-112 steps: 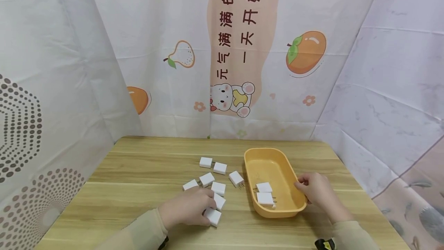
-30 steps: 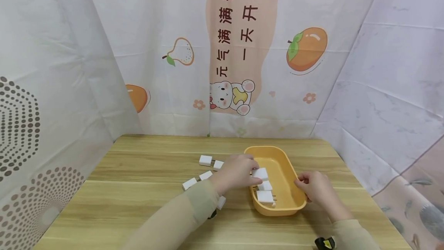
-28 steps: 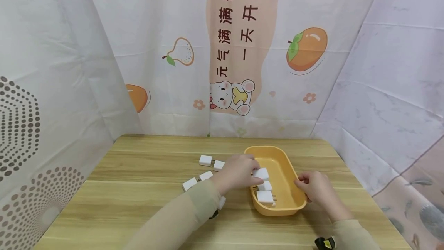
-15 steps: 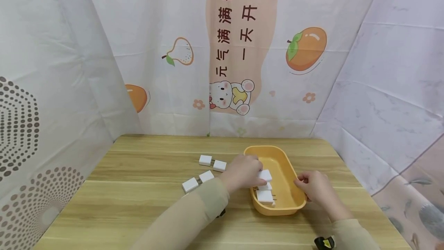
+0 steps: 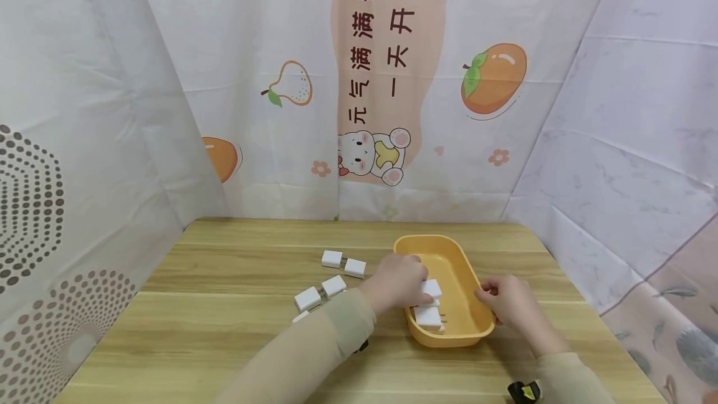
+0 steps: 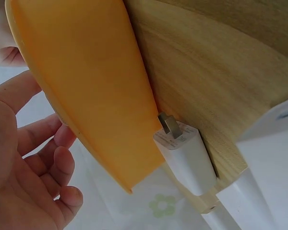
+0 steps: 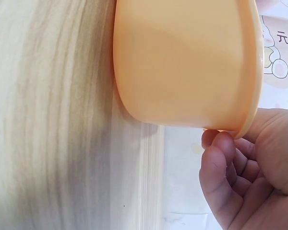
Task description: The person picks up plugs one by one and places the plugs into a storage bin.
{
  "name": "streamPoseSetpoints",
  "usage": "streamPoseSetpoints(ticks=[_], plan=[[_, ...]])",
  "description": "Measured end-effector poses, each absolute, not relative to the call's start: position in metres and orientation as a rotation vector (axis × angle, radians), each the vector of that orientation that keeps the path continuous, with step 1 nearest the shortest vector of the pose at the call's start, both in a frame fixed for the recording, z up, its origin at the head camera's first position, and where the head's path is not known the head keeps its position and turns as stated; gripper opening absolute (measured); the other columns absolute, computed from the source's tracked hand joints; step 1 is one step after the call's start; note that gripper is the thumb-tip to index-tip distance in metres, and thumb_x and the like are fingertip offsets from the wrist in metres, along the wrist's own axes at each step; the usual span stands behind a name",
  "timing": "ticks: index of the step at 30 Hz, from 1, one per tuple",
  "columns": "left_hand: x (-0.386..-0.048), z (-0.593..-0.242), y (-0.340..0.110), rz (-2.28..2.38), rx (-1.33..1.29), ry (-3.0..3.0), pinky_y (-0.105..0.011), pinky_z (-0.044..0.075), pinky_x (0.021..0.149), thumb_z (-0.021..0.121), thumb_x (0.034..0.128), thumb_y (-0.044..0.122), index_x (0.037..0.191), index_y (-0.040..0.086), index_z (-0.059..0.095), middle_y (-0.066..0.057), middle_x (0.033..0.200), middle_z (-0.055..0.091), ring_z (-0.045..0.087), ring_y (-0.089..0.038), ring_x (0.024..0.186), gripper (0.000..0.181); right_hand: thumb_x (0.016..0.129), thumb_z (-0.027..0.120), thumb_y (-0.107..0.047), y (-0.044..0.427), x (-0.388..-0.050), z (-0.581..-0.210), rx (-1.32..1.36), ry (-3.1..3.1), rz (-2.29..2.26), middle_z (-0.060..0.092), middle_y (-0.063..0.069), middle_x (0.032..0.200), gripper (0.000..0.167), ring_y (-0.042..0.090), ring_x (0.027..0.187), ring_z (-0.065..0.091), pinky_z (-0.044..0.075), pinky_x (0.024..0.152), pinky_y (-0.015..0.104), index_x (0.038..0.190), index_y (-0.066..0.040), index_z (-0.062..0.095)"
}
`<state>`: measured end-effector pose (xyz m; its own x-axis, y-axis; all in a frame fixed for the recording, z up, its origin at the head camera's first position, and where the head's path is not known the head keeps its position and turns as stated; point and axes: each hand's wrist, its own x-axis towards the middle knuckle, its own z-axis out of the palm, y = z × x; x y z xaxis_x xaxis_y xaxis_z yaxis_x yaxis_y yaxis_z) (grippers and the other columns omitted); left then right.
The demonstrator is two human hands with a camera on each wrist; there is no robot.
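Note:
In the head view my left hand (image 5: 396,282) reaches over the left rim of a yellow plastic tray (image 5: 465,279). Its thumb and fingers pinch a white charger plug (image 5: 432,288) low inside, close above another charger plug (image 5: 429,317). On the tray's right rim, my right hand (image 5: 507,304) grips the edge between thumb and fingers; the right wrist view shows this hand (image 7: 249,177) at the tray wall (image 7: 187,67). From the left wrist, the hand (image 6: 19,158) bends over the tray's rim, and the tray wall hides what it pinches.
Left of the tray, several white charger plugs lie on the wooden table (image 5: 224,329), among them one pair (image 5: 332,259) at the back and another pair (image 5: 308,299) nearer. My left forearm (image 5: 308,348) covers part of this area. A printed curtain (image 5: 269,142) stands behind.
Earlier, my left hand was at the plugs on the table; it then carried one over the tray. In the last second it has moved slightly right and lower. The right hand stays on the rim.

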<state>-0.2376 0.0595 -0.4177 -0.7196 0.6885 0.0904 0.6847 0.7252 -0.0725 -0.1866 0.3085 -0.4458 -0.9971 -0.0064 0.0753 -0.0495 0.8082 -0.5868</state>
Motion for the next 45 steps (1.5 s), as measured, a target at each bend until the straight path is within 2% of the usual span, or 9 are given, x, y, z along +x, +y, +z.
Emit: streamPoseSetpoints(ticks=[8, 18, 33, 40, 45], plan=[[-0.236, -0.417, 0.061, 0.079, -1.12, -2.818, -0.031, 0.047, 0.064, 0.071, 0.0866, 0.058, 0.069, 0.024, 0.059, 0.009, 0.079, 0.054, 0.054, -0.009, 0.072, 0.04, 0.093, 0.071, -0.012, 0.309, -0.186, -0.446, 0.057, -2.92, 0.942, 0.065, 0.0, 0.073, 0.007, 0.016, 0.046, 0.057, 0.05, 0.043, 0.031, 0.092, -0.006, 0.074], [-0.236, -0.417, 0.06, 0.047, -1.108, -2.808, -0.03, 0.047, 0.064, 0.07, 0.0892, 0.054, 0.089, 0.027, 0.075, 0.012, 0.085, 0.061, 0.06, -0.007, 0.078, 0.027, 0.092, 0.072, -0.011, 0.308, -0.186, -0.444, 0.072, -2.908, 0.942, 0.065, -0.001, 0.071, 0.006, 0.016, 0.044, 0.056, 0.05, 0.043, 0.032, 0.09, -0.005, 0.074], [-0.236, -0.417, 0.058, 0.039, -1.116, -2.775, -0.03, 0.046, 0.06, 0.069, 0.0896, 0.051, 0.084, 0.026, 0.072, 0.011, 0.083, 0.059, 0.057, -0.007, 0.073, 0.025, 0.092, 0.071, -0.012, 0.308, -0.186, -0.444, 0.054, -2.913, 0.949, 0.063, -0.001, 0.069, 0.007, 0.016, 0.044, 0.056, 0.049, 0.043, 0.032, 0.091, -0.006, 0.073], [-0.236, -0.418, 0.056, 0.007, -1.118, -2.796, -0.031, 0.048, 0.067, 0.07, 0.09, 0.051, 0.092, 0.027, 0.076, 0.012, 0.091, 0.064, 0.061, -0.007, 0.082, 0.025, 0.092, 0.071, -0.012, 0.309, -0.186, -0.445, 0.062, -2.912, 0.939, 0.064, -0.001, 0.07, 0.006, 0.016, 0.044, 0.056, 0.05, 0.043, 0.032, 0.091, -0.006, 0.073], [-0.232, -0.411, 0.047, -0.069, -1.138, -2.794, -0.03, 0.049, 0.071, 0.07, 0.0908, 0.049, 0.095, 0.025, 0.077, 0.011, 0.092, 0.064, 0.059, -0.007, 0.079, 0.025, 0.092, 0.071, -0.012, 0.308, -0.186, -0.444, 0.05, -2.92, 0.945, 0.064, -0.001, 0.071, 0.006, 0.016, 0.045, 0.057, 0.05, 0.044, 0.032, 0.091, -0.006, 0.074]])
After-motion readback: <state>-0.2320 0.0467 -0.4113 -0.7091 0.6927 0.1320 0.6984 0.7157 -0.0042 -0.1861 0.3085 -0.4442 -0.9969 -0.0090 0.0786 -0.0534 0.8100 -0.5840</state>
